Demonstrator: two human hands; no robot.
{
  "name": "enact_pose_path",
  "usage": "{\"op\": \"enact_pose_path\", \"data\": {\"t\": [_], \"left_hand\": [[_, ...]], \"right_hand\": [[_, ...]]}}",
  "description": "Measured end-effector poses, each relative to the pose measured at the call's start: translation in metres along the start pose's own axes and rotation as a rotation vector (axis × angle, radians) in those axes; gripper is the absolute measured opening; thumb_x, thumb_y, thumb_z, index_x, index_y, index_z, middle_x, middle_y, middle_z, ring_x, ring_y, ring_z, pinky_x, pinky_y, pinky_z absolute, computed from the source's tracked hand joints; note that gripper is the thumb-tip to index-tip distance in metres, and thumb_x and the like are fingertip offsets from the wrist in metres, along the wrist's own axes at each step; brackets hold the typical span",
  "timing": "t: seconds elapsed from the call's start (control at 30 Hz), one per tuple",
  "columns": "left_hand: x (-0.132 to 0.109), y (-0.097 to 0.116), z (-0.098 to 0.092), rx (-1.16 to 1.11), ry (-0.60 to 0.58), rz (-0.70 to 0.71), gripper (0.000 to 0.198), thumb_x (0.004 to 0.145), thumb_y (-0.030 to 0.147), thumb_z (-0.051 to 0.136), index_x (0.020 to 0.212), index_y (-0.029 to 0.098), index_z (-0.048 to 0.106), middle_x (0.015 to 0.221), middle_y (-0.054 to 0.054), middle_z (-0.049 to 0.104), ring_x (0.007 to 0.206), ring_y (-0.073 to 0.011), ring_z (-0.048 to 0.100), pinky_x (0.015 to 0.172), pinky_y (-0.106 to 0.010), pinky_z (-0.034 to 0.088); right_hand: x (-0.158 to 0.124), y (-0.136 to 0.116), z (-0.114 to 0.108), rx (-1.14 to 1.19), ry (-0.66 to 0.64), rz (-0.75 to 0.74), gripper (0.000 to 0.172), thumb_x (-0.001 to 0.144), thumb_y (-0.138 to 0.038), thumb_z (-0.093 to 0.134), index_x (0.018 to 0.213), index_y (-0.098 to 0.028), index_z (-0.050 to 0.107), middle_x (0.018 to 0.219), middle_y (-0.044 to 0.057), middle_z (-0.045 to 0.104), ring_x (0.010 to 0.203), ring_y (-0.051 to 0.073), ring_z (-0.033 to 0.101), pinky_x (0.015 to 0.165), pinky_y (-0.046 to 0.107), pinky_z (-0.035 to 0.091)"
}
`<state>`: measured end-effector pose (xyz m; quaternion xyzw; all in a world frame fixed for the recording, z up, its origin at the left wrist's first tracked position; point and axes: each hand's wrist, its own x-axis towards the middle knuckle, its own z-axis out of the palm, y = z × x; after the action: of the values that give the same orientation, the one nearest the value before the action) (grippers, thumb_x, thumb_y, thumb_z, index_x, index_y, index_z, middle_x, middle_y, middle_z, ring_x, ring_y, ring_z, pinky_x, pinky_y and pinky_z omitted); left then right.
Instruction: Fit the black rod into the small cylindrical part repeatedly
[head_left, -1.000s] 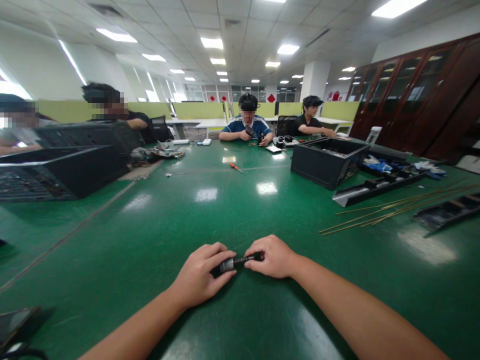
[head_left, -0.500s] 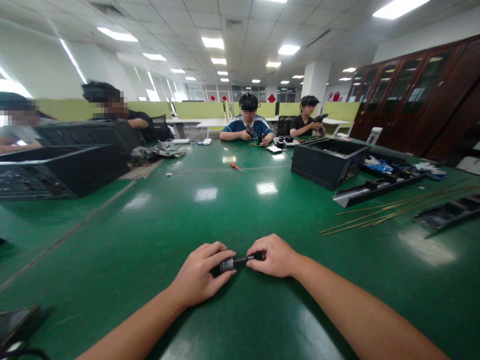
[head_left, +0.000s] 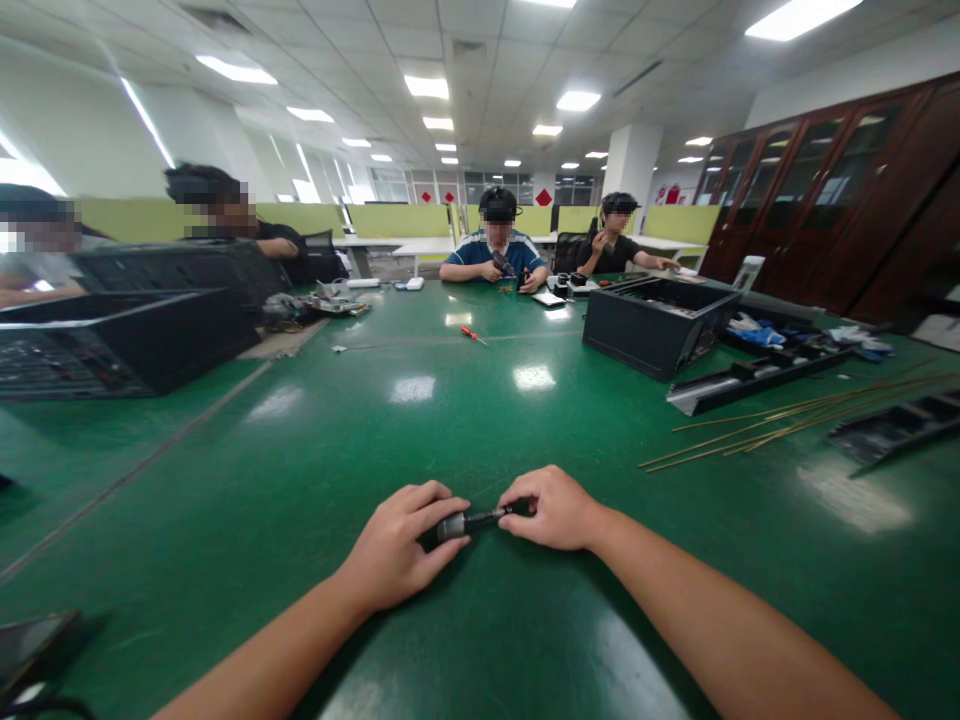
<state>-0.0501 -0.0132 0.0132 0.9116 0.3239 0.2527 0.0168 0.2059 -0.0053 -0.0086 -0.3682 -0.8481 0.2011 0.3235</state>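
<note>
Low over the green table (head_left: 420, 430), my left hand (head_left: 405, 545) is wrapped round a dark cylindrical tool with a grey collar (head_left: 451, 527). A thin dark shaft (head_left: 480, 520) runs from the collar toward the right. My right hand (head_left: 551, 510) pinches a small black piece (head_left: 523, 507) at the shaft's right end. Whether that piece is joined to the shaft cannot be made out. Both hands are close together, with only the shaft showing between them.
An orange screwdriver (head_left: 470, 333) lies farther back. Black metal cases stand at the left (head_left: 195, 340) and right (head_left: 637, 330). Thin brass rods (head_left: 735, 435) and dark metal rails (head_left: 750, 375) lie at the right. Several people sit around the table.
My right hand has shifted slightly right and up, and my left hand slightly left. At the back right, a person has lowered a tool and stretched an arm out to the side.
</note>
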Motion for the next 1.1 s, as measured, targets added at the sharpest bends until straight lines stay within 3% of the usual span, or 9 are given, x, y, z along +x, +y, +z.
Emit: {"op": "enact_pose_path", "data": {"t": [0.97, 1.1], "left_hand": [[-0.002, -0.004, -0.002, 0.019, 0.025, -0.018, 0.030, 0.085, 0.031, 0.064, 0.113, 0.022, 0.067, 0.102, -0.008, 0.067, 0.089, -0.0192, 0.064, 0.079, -0.032, 0.054], [-0.002, -0.014, -0.006, 0.037, 0.053, -0.063, 0.031, 0.087, 0.035, 0.062, 0.115, 0.022, 0.064, 0.106, -0.008, 0.068, 0.094, -0.0207, 0.065, 0.084, -0.033, 0.053]], "right_hand": [[0.000, 0.004, -0.007, 0.019, 0.007, 0.059, 0.014, 0.077, -0.026, 0.071, 0.089, -0.021, 0.077, 0.080, 0.001, 0.075, 0.066, 0.013, 0.063, 0.062, 0.022, 0.043], [0.000, 0.008, -0.009, 0.059, 0.046, 0.124, 0.014, 0.077, -0.026, 0.071, 0.087, -0.020, 0.078, 0.078, 0.001, 0.074, 0.062, 0.012, 0.060, 0.060, 0.022, 0.041]]}}
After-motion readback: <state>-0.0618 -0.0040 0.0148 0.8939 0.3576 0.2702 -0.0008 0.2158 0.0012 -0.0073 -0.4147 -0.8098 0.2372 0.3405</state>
